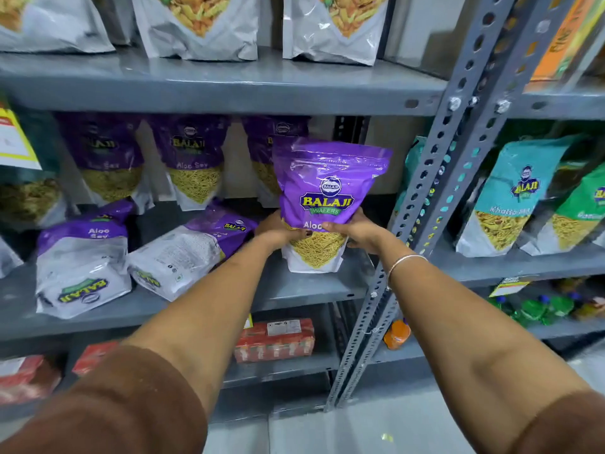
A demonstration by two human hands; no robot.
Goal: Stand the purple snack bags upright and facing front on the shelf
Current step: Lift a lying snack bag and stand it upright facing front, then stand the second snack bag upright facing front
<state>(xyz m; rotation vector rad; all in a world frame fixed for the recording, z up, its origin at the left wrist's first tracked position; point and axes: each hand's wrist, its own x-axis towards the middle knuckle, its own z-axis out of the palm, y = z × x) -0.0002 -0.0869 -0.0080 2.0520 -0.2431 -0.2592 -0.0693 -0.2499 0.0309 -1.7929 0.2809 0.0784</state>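
A big grey metal shelf [229, 90] fills most of the view, with a grey post full of holes [435, 178] standing on its right side. On the top board stand silver bags [196, 31] with yellow snacks drawn on them. On the middle board [294, 286] are the purple snack bags. Three purple bags [193, 158] stand up at the back and face the front. Two more lie flat at the front: one on the left [83, 260] is upside down, and the one beside it [186, 253] lies with its white back up. To the right, past the post, stand a teal bag [510, 198] and a green bag [576, 211]. Down on the low board sits a red pack of little boxes [275, 344]. Two bare arms with brown sleeves reach in from the bottom. Between the hands is one purple bag [324, 198], standing up at the right end of the middle board, its front facing us and its bottom resting on the board. The left hand [278, 231] is wrapped around the bag's left side, low down. The right hand [355, 232] grips the right side, with its thumb pressed on the front. A thin silver bangle [404, 262] is on the right wrist. An orange bottle [396, 334] peeks out near the post below.
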